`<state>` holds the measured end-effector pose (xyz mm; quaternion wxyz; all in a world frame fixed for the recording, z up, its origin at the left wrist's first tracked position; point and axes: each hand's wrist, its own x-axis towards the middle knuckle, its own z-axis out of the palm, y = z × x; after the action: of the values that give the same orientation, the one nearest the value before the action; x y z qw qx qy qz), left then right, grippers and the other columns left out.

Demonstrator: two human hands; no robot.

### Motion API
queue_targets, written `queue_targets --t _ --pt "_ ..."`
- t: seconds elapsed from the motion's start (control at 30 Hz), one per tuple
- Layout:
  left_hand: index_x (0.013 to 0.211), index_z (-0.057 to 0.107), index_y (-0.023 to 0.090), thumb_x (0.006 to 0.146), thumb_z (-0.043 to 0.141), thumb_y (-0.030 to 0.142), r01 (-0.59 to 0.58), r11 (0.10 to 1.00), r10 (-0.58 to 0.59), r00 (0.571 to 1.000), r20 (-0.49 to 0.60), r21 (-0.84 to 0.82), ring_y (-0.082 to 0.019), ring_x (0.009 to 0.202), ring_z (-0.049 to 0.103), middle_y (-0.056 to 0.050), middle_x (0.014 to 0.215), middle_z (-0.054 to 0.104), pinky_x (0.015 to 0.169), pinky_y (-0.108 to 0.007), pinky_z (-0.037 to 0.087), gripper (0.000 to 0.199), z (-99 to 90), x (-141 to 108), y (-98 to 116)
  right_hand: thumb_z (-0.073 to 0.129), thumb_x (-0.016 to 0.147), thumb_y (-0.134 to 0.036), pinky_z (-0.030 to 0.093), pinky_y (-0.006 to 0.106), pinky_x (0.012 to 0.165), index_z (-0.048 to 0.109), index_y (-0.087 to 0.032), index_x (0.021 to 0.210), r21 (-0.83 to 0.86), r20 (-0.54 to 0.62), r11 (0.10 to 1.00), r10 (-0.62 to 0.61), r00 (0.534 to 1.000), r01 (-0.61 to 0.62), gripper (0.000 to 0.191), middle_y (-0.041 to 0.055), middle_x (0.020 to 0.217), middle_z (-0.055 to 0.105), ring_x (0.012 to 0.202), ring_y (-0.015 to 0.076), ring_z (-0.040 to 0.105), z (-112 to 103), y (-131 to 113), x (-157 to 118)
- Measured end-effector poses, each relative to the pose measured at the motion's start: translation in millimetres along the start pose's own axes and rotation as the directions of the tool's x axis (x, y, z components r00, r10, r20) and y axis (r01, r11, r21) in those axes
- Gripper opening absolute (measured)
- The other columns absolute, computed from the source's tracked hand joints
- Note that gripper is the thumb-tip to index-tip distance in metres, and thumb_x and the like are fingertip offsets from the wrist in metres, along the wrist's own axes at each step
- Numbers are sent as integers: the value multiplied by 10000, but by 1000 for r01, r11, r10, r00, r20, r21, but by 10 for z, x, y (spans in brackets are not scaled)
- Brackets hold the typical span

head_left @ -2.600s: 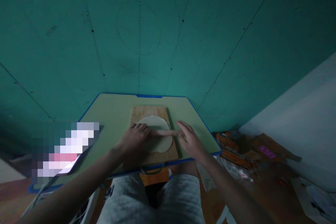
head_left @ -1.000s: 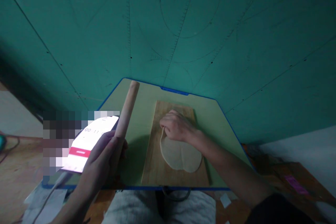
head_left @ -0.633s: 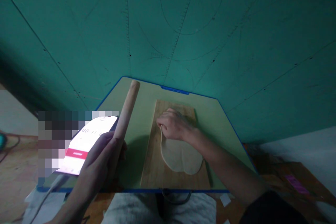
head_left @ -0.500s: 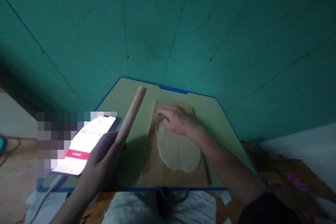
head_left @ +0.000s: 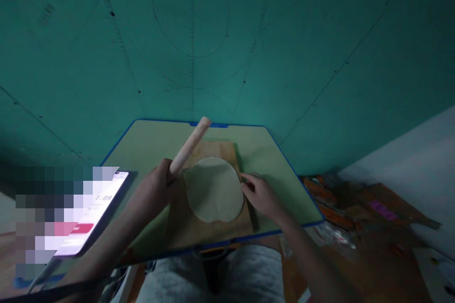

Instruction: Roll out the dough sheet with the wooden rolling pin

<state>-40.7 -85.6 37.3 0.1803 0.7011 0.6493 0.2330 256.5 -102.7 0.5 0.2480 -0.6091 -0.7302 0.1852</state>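
A flat, roughly round sheet of dough [head_left: 214, 190] lies on a wooden board [head_left: 209, 234], with a small bulge at its upper left. My left hand [head_left: 159, 182] is wrapped round the lower end of a wooden rolling pin [head_left: 191, 145], which slants up to the right over the board's left side. At the dough's right edge is my right hand [head_left: 261, 195], thumb and index finger bent close to the rim with a gap between them. Whether the fingertips touch the dough is hard to tell.
The board rests on a small pale green table [head_left: 152, 137] with a blue rim. A lit phone [head_left: 101, 208] with a cable lies at the table's left. Behind stands a green wall [head_left: 213, 57]. Cardboard [head_left: 377, 199] and plastic lie on the floor at right.
My right hand has gone from the dough's upper left to its right edge. The dough looks rounder. The rolling pin leans further right, and the whole view has shifted.
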Motion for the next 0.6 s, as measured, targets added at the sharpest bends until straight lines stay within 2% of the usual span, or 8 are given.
queue_targets --t 0.1,0.2,0.27,0.33,0.43,0.5,0.53,0.6 --pt "866 441 247 838 406 317 -58 992 50 996 75 115 -235 638 639 -46 711 621 542 -284 374 83 94 30 116 544 903 -231 514 318 722 680 -152 1266 22 28 999 36 999 -37 396 106 941 756 780 218 680 7 -119 -128" --pt "910 504 223 859 399 283 -149 967 120 982 147 204 -256 717 667 -91 794 675 596 -305 428 130 154 18 115 517 922 -240 494 299 687 684 -175 1262 40 88 999 3 996 -6 385 91 912 770 757 214 693 -14 -157 -235" --pt "974 555 205 866 396 264 -235 939 198 966 163 250 -266 775 678 -111 860 702 655 -327 463 201 141 10 71 532 920 -252 483 290 670 690 -183 1243 42 130 998 -46 990 41 367 79 897 769 755 211 693 -77 -132 -280" --pt "1031 585 196 865 408 255 -318 912 287 946 150 260 -270 856 684 -119 920 715 716 -341 486 249 89 -3 37 553 912 -271 481 293 655 689 -178 1232 37 111 998 -58 992 55 360 69 856 757 736 212 683 -207 -95 -295" --pt "1019 612 202 903 425 303 -398 875 365 917 162 277 -243 814 686 -107 954 712 660 -314 473 243 10 -73 85 526 922 -261 507 309 710 677 -182 1202 77 -137 993 -81 987 92 328 70 900 734 787 206 674 -476 -84 -292" --pt "1012 615 218 950 418 340 -434 850 375 897 236 298 -200 675 668 -66 869 708 555 -276 413 241 9 -170 198 504 939 -245 519 314 753 664 -199 1153 110 -331 979 -129 935 174 271 69 954 716 829 195 665 -607 -128 -306" --pt "1007 611 227 967 417 341 -457 836 378 881 285 303 -183 618 653 -42 817 702 517 -263 378 229 27 -229 270 497 948 -241 522 318 766 658 -205 1124 107 -393 971 -158 906 216 240 69 968 709 848 194 661 -632 -162 -322" --pt "980 598 228 978 443 312 -517 803 403 838 367 298 -175 593 652 -22 770 697 496 -253 358 177 84 -344 417 495 961 -239 525 342 796 651 -201 1090 53 -422 962 -221 879 267 206 80 989 705 904 213 652 -592 -229 -368"
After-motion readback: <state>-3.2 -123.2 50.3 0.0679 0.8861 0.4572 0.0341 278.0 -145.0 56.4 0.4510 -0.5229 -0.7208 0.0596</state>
